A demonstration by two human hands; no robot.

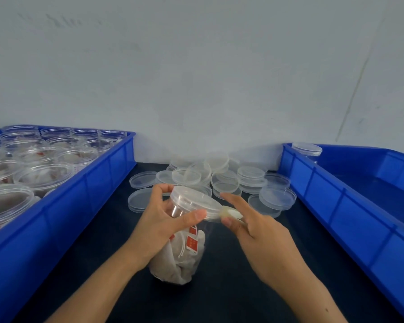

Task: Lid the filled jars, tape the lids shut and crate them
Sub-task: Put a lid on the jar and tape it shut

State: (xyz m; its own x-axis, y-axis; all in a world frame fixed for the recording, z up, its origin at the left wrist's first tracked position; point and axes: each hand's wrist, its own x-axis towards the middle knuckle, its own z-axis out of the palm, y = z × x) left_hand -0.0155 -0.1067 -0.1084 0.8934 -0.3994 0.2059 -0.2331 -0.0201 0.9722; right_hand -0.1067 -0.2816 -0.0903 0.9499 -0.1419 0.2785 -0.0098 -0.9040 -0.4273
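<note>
A clear plastic jar [184, 255] filled with white tea bags with red tags stands tilted on the dark table, a clear lid [191, 201] on its top. My left hand [163, 220] grips the jar's upper part, thumb against the lid's rim. My right hand [250, 227] pinches a small whitish roll of tape [230, 214] right beside the lid's edge, index finger stretched out over it.
A blue crate [96, 183] on the left holds several filled, open jars. A blue crate [336, 197] on the right holds one lidded jar [307, 149] at its far corner. A pile of loose clear lids [224, 178] lies behind the jar, against a pale wall.
</note>
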